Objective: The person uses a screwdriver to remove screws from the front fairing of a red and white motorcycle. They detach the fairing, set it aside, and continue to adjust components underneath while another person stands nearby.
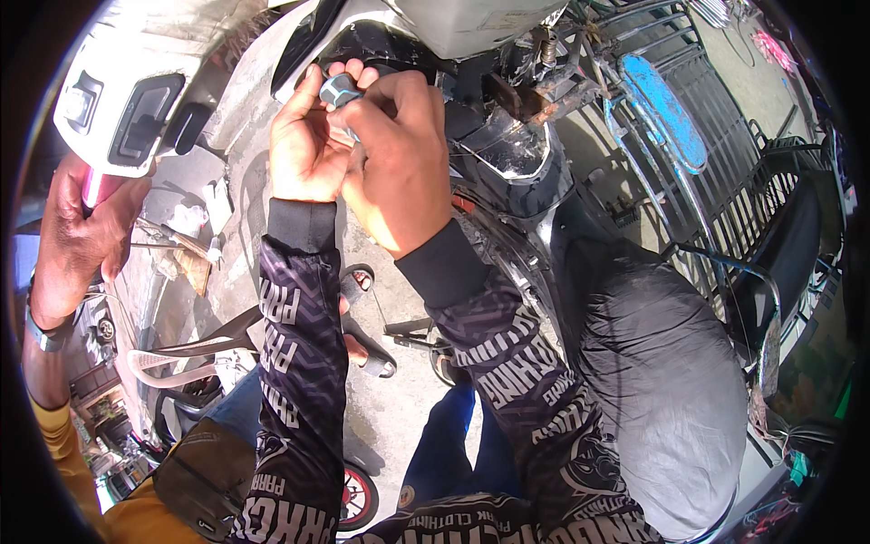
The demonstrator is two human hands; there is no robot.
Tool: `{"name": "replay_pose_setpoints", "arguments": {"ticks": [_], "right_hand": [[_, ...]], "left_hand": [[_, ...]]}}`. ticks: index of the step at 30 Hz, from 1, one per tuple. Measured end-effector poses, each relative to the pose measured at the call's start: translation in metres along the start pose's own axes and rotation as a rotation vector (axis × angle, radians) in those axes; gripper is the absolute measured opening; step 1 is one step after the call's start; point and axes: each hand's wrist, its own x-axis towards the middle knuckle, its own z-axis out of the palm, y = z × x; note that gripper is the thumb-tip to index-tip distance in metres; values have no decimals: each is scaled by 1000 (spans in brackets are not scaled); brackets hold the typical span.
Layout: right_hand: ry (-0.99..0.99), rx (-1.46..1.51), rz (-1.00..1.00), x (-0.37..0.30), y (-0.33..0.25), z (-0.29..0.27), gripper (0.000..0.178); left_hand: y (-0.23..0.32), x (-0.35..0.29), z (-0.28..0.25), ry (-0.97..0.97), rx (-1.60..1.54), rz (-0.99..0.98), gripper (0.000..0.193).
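My left hand [304, 150] is turned palm up in front of a scooter's front end, its fingers curled behind a small grey-and-blue piece [340, 89]. My right hand [397, 150] reaches in from the other side, fingers bent and thumb against that same piece. Its lower part is hidden by my right fingers, so its exact kind does not show. Just beyond my fingertips lies the scooter's black inner panel [376, 43], under a pale body cover [480, 27].
At the left a co-worker's hand [77, 222] holds a white housing with black parts [118, 100]. A dark-covered seat [671, 363] lies at my right. Beyond it stand a metal rack [725, 172] and a worn blue pad [662, 109]. A sandaled foot [372, 354] shows below.
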Motion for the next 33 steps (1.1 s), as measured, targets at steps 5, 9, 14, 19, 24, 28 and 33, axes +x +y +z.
{"name": "replay_pose_setpoints", "arguments": {"ticks": [5, 9, 14, 19, 24, 28, 33], "right_hand": [[166, 357, 381, -2, -11, -1, 40], [-86, 651, 851, 0, -7, 0, 24], [37, 120, 88, -3, 1, -1, 36], [43, 339, 367, -5, -6, -6, 26], [92, 474, 481, 3, -8, -4, 23], [72, 165, -17, 8, 0, -5, 22], [78, 475, 241, 12, -6, -3, 29]], "left_hand": [[-2, -1, 2, -156, -149, -35, 29], [-4, -4, 4, -122, -153, -32, 31], [3, -4, 4, -42, 122, -78, 29], [-4, -2, 4, -97, -97, 18, 25], [-11, -2, 8, -156, -226, 10, 32], [-2, -2, 9, -74, -5, -83, 29], [-4, -2, 6, 82, 72, 86, 23]]}}
